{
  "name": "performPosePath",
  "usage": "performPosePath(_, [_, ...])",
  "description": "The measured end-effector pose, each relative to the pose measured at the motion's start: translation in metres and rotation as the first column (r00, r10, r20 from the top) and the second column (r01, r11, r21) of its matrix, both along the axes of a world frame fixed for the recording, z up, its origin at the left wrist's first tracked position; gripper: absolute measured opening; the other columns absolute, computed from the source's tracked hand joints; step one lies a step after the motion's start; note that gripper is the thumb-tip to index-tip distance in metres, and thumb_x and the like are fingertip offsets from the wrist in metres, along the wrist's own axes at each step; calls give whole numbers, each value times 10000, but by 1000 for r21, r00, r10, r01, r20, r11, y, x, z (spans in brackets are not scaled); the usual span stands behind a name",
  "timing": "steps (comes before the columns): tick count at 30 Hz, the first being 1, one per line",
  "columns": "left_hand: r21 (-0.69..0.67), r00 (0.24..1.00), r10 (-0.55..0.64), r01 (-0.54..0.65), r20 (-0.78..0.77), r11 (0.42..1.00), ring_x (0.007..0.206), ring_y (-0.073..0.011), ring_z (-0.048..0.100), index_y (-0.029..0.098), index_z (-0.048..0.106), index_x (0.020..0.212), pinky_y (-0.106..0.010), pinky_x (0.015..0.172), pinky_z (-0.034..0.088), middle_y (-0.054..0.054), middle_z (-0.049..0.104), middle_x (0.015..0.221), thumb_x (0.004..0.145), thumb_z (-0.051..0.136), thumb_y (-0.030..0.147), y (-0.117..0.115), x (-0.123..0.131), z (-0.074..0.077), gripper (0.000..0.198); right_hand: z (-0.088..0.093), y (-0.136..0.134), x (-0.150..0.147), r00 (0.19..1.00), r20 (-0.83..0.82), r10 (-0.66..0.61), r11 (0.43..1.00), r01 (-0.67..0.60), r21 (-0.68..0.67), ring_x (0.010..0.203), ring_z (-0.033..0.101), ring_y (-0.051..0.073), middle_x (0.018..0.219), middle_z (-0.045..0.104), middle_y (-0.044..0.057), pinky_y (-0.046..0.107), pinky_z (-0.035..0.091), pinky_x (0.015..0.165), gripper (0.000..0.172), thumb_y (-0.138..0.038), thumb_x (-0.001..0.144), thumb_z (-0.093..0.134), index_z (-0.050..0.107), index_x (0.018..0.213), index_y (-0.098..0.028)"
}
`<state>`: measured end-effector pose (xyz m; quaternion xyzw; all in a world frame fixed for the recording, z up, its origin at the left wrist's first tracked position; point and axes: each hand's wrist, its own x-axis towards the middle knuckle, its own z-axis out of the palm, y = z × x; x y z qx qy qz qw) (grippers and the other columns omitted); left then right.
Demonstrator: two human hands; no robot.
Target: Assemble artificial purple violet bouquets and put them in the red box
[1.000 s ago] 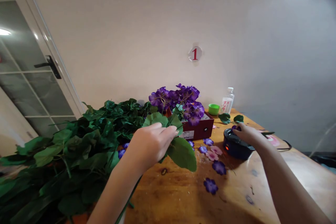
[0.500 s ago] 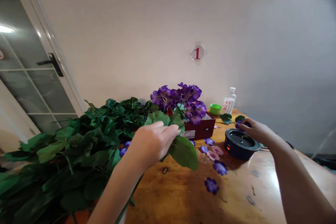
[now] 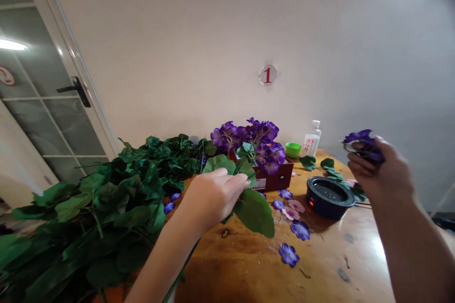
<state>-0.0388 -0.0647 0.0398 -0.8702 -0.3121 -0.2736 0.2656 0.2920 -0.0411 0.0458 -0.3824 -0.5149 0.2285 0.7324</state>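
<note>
A wooden table [image 3: 249, 265] is seen across the bottom of the view. A big pile of green leaves [image 3: 106, 194] is heaped on it at nine o'clock. A red box [image 3: 275, 179] is set at twelve o'clock on the table. It is filled with a bunch of purple flowers [image 3: 249, 135] that stick up over its rim.

A leafy stem [image 3: 254, 210] is held in the left hand [image 3: 213, 196] near the middle, with the fingers closed round it. A single purple flower [image 3: 360, 142] is gripped in the right hand [image 3: 382, 175], which is raised in the air at three o'clock.

A round black pot [image 3: 329, 194] is set open on the table at nine o'clock of that hand. What is in it cannot be told. A clear bottle [image 3: 312, 139] and a green cup [image 3: 293, 149] are stood by the wall at one o'clock of the box. Small loose flowers [image 3: 288, 254] are scattered on the wood at six o'clock of the box.
</note>
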Motion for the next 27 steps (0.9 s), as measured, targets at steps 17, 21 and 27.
performPosePath(17, [-35,992,-87,84,-95,996,555,-152,458,186,581,932,-251,436,230,12,516,579,910,415,235,-15,17,0,175,-10,-37,-89,910,76,407,899,-385,-210,531,280,53,723,369,-23,159,190,381,190,-394,825,592,485,838,-237])
performPosePath(21, [-31,991,-94,91,-97,995,568,-160,472,191,574,947,-253,438,250,16,539,589,900,433,230,-14,19,-2,153,-12,-37,-87,896,61,441,885,-422,-199,485,227,43,691,369,-31,162,154,362,171,-378,842,570,479,830,-234])
performPosePath(27, [-63,989,-103,97,-109,993,606,-164,495,177,563,970,-255,454,277,16,572,617,894,445,208,-15,16,0,145,-10,-38,-84,893,118,435,892,-409,-192,468,238,44,683,393,-30,175,176,360,161,-372,855,549,480,825,-229])
